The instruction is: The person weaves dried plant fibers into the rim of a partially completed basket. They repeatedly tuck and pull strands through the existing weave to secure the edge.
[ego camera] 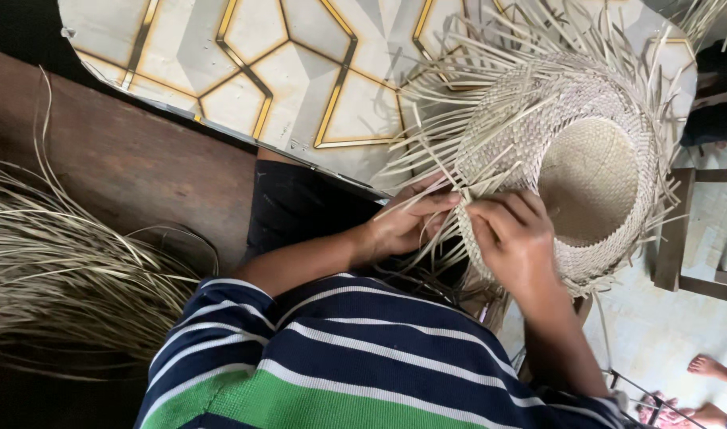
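Two hands at work: left hand (399, 226) and right hand (513, 238) close together, both pinching loose strands at the brim of one half-woven straw hat (574, 171). One straw bundle (61, 270) lies left; one patterned board (300, 71) beyond.

Dark wooden bench (133, 159), geometric gold-lined panel (284, 71), pale tiled floor (665, 326), wooden chair frame (677, 230).

A half-woven straw hat (574, 159), pale tan, lies tilted on its side with the hollow crown facing up and right; loose unwoven strips (427, 119) fan out all round its unfinished brim, many pointing left
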